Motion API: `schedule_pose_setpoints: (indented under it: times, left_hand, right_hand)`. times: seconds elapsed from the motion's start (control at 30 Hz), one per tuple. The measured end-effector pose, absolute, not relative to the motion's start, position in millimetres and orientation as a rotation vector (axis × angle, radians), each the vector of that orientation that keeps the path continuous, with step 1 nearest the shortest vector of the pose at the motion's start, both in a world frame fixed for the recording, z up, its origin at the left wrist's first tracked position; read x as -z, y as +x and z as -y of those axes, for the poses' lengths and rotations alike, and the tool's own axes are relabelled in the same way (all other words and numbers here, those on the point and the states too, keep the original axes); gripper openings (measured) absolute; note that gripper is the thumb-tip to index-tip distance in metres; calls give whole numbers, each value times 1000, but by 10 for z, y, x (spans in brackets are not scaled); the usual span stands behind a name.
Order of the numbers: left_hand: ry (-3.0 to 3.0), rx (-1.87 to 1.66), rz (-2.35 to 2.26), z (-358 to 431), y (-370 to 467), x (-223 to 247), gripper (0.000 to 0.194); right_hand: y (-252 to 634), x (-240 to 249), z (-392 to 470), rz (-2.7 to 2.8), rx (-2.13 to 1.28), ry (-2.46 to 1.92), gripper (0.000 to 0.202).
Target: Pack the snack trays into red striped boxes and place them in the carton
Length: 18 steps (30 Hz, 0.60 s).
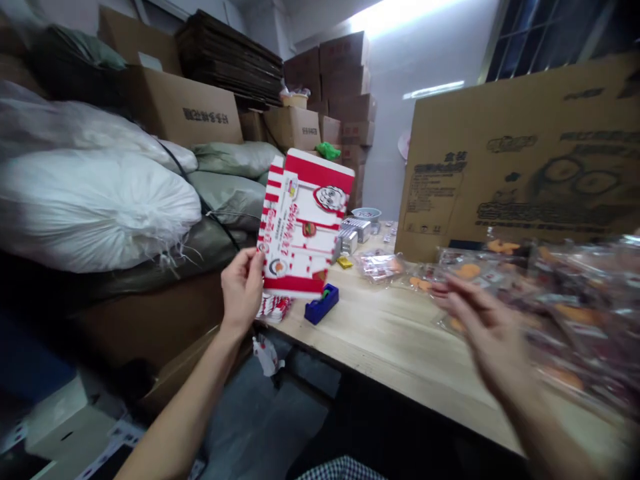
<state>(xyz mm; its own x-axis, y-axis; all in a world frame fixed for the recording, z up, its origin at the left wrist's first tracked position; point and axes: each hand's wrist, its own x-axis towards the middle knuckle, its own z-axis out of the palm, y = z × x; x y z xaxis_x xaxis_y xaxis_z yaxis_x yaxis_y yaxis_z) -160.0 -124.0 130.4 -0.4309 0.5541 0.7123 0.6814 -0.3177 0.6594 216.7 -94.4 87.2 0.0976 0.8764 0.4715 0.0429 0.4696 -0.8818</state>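
My left hand (243, 287) pinches the lower left edge of a red-and-white printed folding carton (305, 223), which is flat and raised above the table's left end. A burger picture and a cartoon face are printed on it. Below it lies a stack of similar red-and-white cartons (275, 308), beside a blue tape dispenser (323, 303). My right hand (483, 317), slightly blurred, reaches over the table with fingers stretched out and no object visible in them. Close to its fingertips lies a heap of clear plastic packets (575, 313) with orange pieces inside.
A large cardboard box (520, 167) stands at the back of the wooden table (385, 340). Small silver boxes (353, 233), a bowl (367, 214) and a clear packet (379, 265) sit farther back. White sacks (100, 207) and stacked cartons (345, 87) crowd the left and rear.
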Motion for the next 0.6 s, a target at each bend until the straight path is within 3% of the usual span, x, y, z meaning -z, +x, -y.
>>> schedule_pose_setpoints:
  times: [0.1,0.2,0.33,0.6]
  left_hand:
    - [-1870,2273,2025,1444,-1147,-722,28]
    - [-2257,2485,2269,1519,-753,-198,30]
    - [-2559,2594,2264,1491,-412,89,39]
    - [-2706,2387,2225,1575,75,268,60]
  right_hand:
    - [1619,-544,1019,1182,-1237,-739,59]
    - [1379,-227,1178,944,-1445,-694,59]
    - [1521,55,1458,865,-1500,-838,56]
    - [1516,397,1736,911,-1394,-1003,72]
